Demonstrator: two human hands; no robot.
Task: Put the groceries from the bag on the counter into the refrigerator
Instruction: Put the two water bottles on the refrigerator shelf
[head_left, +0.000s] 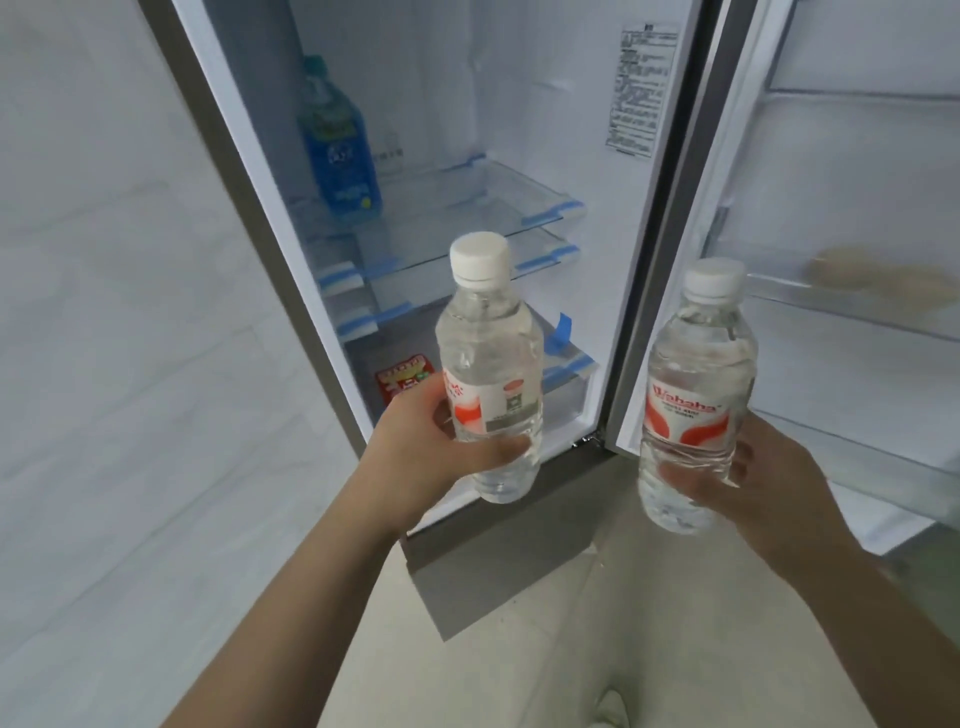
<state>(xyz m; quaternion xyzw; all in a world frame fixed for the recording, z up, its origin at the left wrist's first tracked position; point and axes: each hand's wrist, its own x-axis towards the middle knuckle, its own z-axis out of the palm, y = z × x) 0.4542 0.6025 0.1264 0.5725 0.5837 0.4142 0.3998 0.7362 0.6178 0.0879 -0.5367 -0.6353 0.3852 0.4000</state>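
Clear water bottles — left hand (415, 447) fingers round left bottle (488, 364), right hand (769, 483) fingers round right bottle (696, 395).

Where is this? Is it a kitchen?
Probably a kitchen, or wherever the home's fridge stands. An open refrigerator with glass shelves holds a blue bottle, and each hand holds a water bottle ready to go in.
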